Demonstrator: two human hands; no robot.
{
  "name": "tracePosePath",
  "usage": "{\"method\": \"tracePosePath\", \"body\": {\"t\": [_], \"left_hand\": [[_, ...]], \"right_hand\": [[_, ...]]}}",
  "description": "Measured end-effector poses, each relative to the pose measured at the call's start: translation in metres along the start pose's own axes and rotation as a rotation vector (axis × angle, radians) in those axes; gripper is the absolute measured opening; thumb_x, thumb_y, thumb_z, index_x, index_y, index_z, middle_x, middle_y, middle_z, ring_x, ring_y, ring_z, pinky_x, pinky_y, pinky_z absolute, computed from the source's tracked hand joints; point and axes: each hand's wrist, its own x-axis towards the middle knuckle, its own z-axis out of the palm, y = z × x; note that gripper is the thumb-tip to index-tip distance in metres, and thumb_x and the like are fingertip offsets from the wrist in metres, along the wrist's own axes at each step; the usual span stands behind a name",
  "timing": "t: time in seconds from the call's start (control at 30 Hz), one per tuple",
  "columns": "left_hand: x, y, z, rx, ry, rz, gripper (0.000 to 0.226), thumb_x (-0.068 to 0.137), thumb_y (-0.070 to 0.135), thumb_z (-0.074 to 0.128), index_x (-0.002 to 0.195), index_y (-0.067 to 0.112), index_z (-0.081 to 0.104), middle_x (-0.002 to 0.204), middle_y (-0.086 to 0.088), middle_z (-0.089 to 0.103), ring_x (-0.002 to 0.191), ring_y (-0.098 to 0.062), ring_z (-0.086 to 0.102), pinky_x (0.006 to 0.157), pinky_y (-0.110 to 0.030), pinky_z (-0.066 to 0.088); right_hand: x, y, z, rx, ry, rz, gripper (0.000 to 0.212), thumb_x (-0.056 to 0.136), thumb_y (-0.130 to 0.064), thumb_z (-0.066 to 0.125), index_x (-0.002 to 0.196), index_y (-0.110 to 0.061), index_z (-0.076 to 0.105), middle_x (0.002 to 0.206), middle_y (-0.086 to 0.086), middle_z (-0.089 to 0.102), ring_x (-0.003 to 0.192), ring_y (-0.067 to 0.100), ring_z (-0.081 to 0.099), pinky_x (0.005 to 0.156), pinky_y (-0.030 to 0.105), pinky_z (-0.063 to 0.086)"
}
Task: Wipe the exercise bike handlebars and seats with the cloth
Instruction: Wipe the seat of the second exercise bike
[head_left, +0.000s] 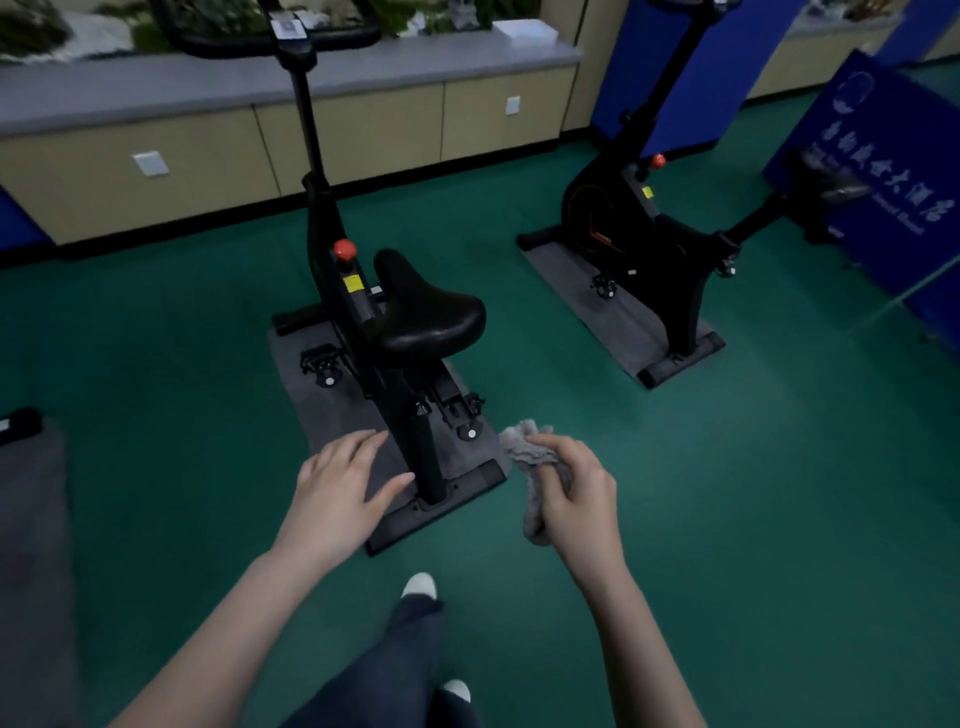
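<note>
A black exercise bike stands right in front of me, its black seat (428, 312) at centre and its handlebars (280, 39) far up at the top. My right hand (576, 486) grips a crumpled grey cloth (527, 449) below and right of the seat, apart from it. My left hand (343, 488) hovers with fingers straight near the seat post, holding nothing. A second black bike stands to the right, with its seat (826, 179) at the far right and its handlebars cut off at the top.
Each bike rests on a grey mat (322, 415) on the green floor. A beige cabinet run (363, 130) with a grey top lines the back wall. A blue sign board (883, 171) leans at the right. Another mat (31, 493) lies at the left edge.
</note>
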Motion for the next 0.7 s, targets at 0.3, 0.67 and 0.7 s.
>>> {"method": "tracePosePath", "body": {"t": [0.3,0.67,0.7], "left_hand": [[0.063,-0.004,0.024,-0.079,0.041,-0.145,0.078,0.085,0.068,0.032,0.147,0.02,0.031,0.148,0.003,0.035,0.137,-0.018,0.03,0.111,-0.036,0.021],[0.156,-0.005,0.03,-0.198,0.112,-0.295,0.08,0.086,0.062,0.044,0.15,0.018,0.021,0.151,0.002,0.028,0.138,-0.017,0.027,0.111,-0.039,0.023],[0.158,-0.006,0.03,-0.214,0.12,-0.313,0.082,0.086,0.062,0.045,0.15,0.018,0.021,0.151,0.002,0.028,0.138,-0.017,0.027,0.111,-0.04,0.024]], "right_hand": [[0.09,0.014,0.014,-0.059,-0.142,-0.082,0.034,0.088,0.006,0.054,0.105,-0.019,0.068,0.105,-0.009,0.062,0.1,-0.018,0.051,0.084,0.0,0.037],[0.193,0.021,0.034,-0.123,-0.277,-0.105,0.031,0.09,0.002,0.054,0.11,-0.017,0.068,0.11,-0.007,0.064,0.102,-0.011,0.054,0.083,0.004,0.041],[0.197,0.02,0.036,-0.124,-0.285,-0.113,0.031,0.09,0.002,0.055,0.109,-0.018,0.068,0.109,-0.007,0.064,0.101,-0.011,0.054,0.083,0.005,0.041]]}}
